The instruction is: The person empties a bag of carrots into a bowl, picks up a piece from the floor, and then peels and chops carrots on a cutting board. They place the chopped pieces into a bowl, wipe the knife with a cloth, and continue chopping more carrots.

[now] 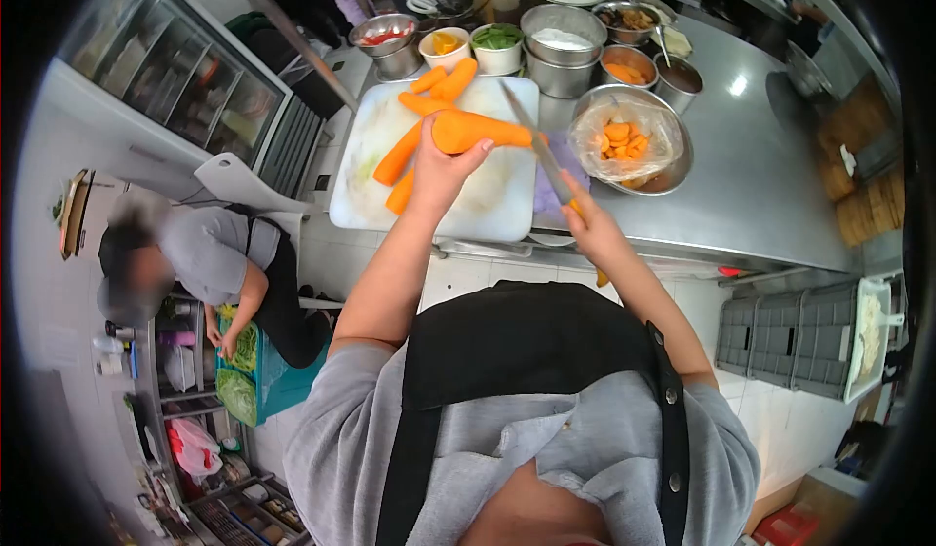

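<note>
Above the white cutting board (478, 205), my left hand (447, 164) is wrapped round the thick end of a large peeled carrot (478, 131). Its thin end points right and meets the blade of a knife (546, 161). My right hand (592, 226) is closed on the knife's yellow handle, with the blade slanting up and to the left. Several more peeled carrots (394, 156) lie on the board's left and upper parts. Right of the blade, a steel bowl (678, 168) holds a clear plastic bag with orange carrot pieces (624, 140). A purple cloth (563, 163) lies between board and bowl.
Along the counter's back stand steel bowls (563, 34) and tubs of ingredients, one with green pieces (497, 37). A steel pot with a spoon (679, 76) is behind the bagged carrots. At left, a seated person (219, 253) handles greens over a teal crate (292, 382). Gray crates (790, 336) stand at right.
</note>
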A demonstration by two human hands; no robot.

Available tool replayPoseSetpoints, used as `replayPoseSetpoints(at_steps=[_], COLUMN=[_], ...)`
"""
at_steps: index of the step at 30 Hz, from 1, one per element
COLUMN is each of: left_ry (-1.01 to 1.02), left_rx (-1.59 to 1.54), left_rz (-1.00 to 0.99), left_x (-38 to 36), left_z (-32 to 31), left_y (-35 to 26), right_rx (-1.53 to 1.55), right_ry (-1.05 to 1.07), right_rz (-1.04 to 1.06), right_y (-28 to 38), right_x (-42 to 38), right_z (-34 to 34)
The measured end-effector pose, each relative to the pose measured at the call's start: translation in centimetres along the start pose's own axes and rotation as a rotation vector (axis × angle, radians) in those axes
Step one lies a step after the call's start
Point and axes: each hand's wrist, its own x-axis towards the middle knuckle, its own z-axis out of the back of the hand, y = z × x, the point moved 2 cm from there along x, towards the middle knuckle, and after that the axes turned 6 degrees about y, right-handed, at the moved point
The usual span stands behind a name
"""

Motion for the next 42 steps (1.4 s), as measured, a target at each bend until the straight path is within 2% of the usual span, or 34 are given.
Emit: replayPoseSetpoints(at_steps=[3,5,9,12,15,18,21,24,27,30,33,36,39,42], left_ry=[-0.105,-0.032,0.153,0.202,0.169,0.086,0.109,0.136,0.2,0.22,0.316,0.112,0.023,0.118], left_rx=[0.047,0.345,0.881,1.084,0.781,0.749,0.714,1.045,0.975,0.946,1.03,0.981,0.892,0.941], left_rz=[-0.051,0.016,0.108,0.07,0.112,-0.019,0.066,0.051,0.287,0.373,0.363,0.399,0.433,0.305], left_x=[-1.3,-2.7,-4.6,-4.2,-3.1,-2.9,-2.1,0.1,2.3,4.3,4.5,5.3,6.0,6.4], left_z=[1.2,2.7,2.6,1.7,1.6,2.1,2.8,2.5,1.6,0.3,-0.7,-1.1,-0.6,-0.1], left_y=[1.8,6.5,7.7,6.6,6.2,7.4,7.5,4.9,3.2,3.1,3.8,4.5,4.2,5.4], right_rx=[0.141,0.164,-0.016,-0.123,-0.164,-0.154,-0.172,-0.179,-0.165,-0.138,-0.119,-0.147,-0.191,-0.231], right_ry=[0.028,0.038,0.076,0.133,0.157,0.16,0.157,0.151,0.125,0.111,0.108,0.111,0.119,0.131], right_rz=[-0.178,-0.241,-0.151,-0.143,-0.15,-0.12,-0.126,-0.126,-0.088,-0.08,-0.092,-0.085,-0.065,-0.066], right_y=[2.3,2.4,2.1,3.2,4.0,3.8,3.5,3.6,3.2,3.2,3.9,4.7,4.4,4.6], right_x=[-1.5,-2.2,-2.9,-3.2,-3.2,-3.0,-2.8,-2.6,-2.3,-2.1,-2.2,-2.5,-2.5,-2.4], right_z=[1.2,1.4,1.0,1.0,1.1,0.9,0.4,0.4,0.2,0.2,0.5,1.3,1.8,2.2])
